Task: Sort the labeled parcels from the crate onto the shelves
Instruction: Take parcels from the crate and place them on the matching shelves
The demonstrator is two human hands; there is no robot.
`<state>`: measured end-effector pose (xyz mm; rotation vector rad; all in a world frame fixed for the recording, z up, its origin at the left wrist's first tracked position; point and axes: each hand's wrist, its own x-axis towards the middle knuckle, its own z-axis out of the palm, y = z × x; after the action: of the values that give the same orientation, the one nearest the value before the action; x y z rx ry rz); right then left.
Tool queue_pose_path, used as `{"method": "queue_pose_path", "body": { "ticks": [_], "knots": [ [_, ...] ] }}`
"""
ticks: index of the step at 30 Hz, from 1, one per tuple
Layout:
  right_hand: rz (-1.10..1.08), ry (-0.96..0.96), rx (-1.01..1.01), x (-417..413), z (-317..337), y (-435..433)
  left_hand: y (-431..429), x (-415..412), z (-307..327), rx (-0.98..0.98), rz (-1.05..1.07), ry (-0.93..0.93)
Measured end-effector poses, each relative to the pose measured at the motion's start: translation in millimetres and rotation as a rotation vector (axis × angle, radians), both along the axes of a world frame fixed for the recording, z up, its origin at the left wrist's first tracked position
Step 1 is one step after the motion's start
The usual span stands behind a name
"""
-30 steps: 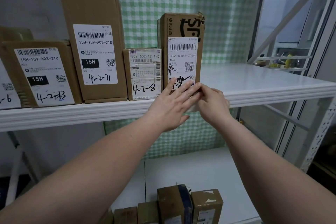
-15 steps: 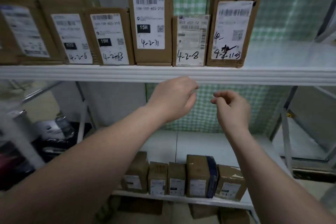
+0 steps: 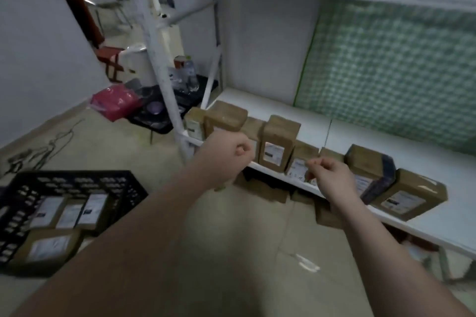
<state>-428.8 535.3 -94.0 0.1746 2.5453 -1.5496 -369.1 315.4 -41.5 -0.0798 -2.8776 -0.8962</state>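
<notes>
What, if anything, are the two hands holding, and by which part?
Nothing is held: the left hand and the right hand are both loosely curled and empty.

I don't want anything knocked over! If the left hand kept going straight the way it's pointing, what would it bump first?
Most likely the small brown box right behind the left hand, in the row at the front of the lower shelf. Depth is unclear, so maybe its neighbour.
</notes>
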Motion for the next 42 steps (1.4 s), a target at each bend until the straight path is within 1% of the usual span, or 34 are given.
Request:
{"method": "queue_pose_path", "body": {
  "ticks": [3, 6, 8, 10, 11, 13, 14, 18, 21, 24, 27, 31, 34, 38, 42],
  "knots": [
    [0.019, -0.136, -0.011, 42.4, -32.4, -63.1, -66.8, 59.8, -17.8, 0.047, 0.122, -0.027],
    [0.029, -0.279, -0.059, 94.4, -67.8, -142.1, -142.4, 126.3, -30.5, 0.031, 0.251, -0.083],
    [0.119, -0.351, -0.048, 131.4, -88.5, -200.4, -195.5, 169.8, -38.0, 0.037, 0.367, -0.109],
    [0.251, -0.413, -0.020, 163.8, -105.4, -256.3, -246.7, 210.0, -45.8, 0.090, 0.548, -0.126],
    [0.319, -0.446, -0.009, 177.9, -111.9, -281.4, -270.3, 228.2, -49.4, 0.181, 0.641, -0.126],
    [0.435, -0.516, 0.016, 202.3, -119.5, -326.1, -310.0, 261.0, -52.3, 0.479, 0.814, -0.081],
    [0.483, -0.540, 0.024, 211.7, -121.7, -345.4, -326.9, 275.1, -52.8, 0.592, 0.897, -0.060],
    [0.642, -0.570, 0.064, 234.9, -130.9, -414.1, -382.3, 316.8, -69.5, 0.800, 1.135, -0.032],
    [0.706, -0.609, 0.092, 240.2, -142.6, -458.1, -412.6, 337.3, -98.5, 0.915, 1.252, -0.079],
    [0.725, -0.631, 0.101, 237.3, -165.0, -500.9, -441.5, 345.0, -130.6, 0.961, 1.301, -0.199],
    [0.745, -0.608, 0.128, 226.8, -196.4, -543.1, -476.1, 335.5, -158.0, 1.002, 1.302, -0.320],
    [0.854, -0.513, 0.315, 206.7, -238.5, -593.1, -524.9, 308.8, -193.6, 0.911, 1.290, -0.418],
    [0.979, -0.437, 0.474, 192.1, -267.3, -622.5, -554.5, 287.7, -220.0, 0.858, 1.279, -0.444],
    [1.093, -0.382, 0.654, 179.0, -301.8, -644.0, -574.9, 268.0, -259.2, 0.909, 1.283, -0.534],
    [1.138, -0.423, 0.799, 180.1, -343.3, -650.0, -581.0, 254.8, -309.1, 0.945, 1.273, -0.650]
  ]
}}
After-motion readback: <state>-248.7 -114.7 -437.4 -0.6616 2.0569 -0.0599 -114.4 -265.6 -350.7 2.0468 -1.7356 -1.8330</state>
